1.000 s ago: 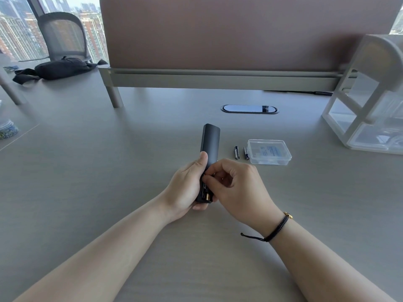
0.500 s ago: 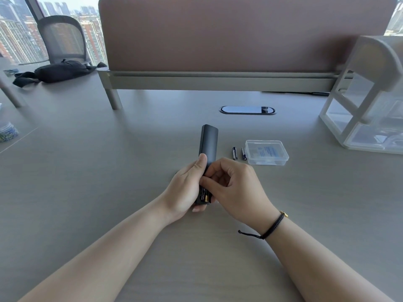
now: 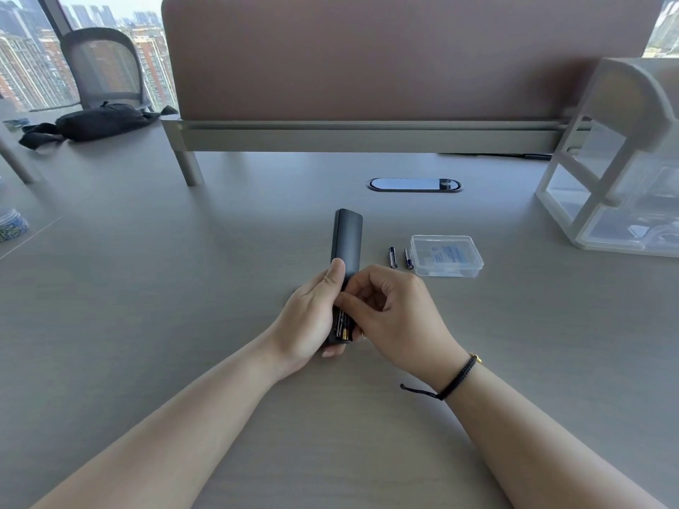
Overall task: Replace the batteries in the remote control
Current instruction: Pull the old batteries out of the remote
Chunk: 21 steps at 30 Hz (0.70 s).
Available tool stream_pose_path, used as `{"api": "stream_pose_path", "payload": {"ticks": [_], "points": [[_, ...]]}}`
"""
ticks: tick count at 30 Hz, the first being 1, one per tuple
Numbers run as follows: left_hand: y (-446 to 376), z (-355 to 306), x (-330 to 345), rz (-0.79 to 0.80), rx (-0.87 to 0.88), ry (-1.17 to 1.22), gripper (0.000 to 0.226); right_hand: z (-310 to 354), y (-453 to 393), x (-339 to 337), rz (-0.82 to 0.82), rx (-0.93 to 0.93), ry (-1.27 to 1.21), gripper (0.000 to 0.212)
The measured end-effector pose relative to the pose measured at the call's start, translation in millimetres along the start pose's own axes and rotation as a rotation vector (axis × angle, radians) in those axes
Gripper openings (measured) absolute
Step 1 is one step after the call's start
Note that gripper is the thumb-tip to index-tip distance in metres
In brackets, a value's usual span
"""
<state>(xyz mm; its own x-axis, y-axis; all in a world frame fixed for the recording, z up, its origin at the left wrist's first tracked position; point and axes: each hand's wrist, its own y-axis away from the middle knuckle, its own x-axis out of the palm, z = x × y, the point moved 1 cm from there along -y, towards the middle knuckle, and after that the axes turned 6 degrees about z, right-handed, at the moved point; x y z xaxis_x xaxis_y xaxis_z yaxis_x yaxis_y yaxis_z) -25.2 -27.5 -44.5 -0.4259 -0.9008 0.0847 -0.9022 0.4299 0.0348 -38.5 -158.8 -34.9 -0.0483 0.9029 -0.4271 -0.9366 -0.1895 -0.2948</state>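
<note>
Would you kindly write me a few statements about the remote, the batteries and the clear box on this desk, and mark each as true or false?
1. The left hand grips the dark grey bar-shaped remote control. True.
2. Two small loose batteries lie on the grey desk just left of the clear plastic lidded box. True.
3. The remote's battery compartment is closed. False: it is open at the near end, with a black-and-gold battery showing.
4. The right hand rests flat on the desk. False: its curled fingers work at the remote's compartment.
5. The clear box sits left of the remote. False: it sits to the right.
</note>
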Motion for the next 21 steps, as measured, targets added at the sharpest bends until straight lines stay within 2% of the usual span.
{"api": "stream_pose_path", "payload": {"ticks": [10,14,17,19,21], "points": [[-1.3,-1.0,-0.4,-0.016,-0.011,0.059,0.053,-1.1,2.3,0.0,-0.138,-0.005,0.029,0.018],[-2.2,-1.5,-1.8,-0.006,-0.033,0.093,0.054,1.1,0.1,-3.8,-0.123,0.061,-0.169,0.021],[-2.1,-2.2,-3.2,-0.019,-0.052,0.123,0.051,0.3,-4.7,-12.4,-0.189,0.150,-0.355,0.013],[-1.8,-2.5,-6.0,-0.045,-0.064,0.149,0.051,-4.1,-8.5,-20.4,-0.253,0.233,-0.398,0.007],[-1.8,-2.8,-8.6,-0.053,-0.066,0.172,0.050,-10.0,-11.0,-27.3,-0.282,0.314,-0.341,0.005]]}}
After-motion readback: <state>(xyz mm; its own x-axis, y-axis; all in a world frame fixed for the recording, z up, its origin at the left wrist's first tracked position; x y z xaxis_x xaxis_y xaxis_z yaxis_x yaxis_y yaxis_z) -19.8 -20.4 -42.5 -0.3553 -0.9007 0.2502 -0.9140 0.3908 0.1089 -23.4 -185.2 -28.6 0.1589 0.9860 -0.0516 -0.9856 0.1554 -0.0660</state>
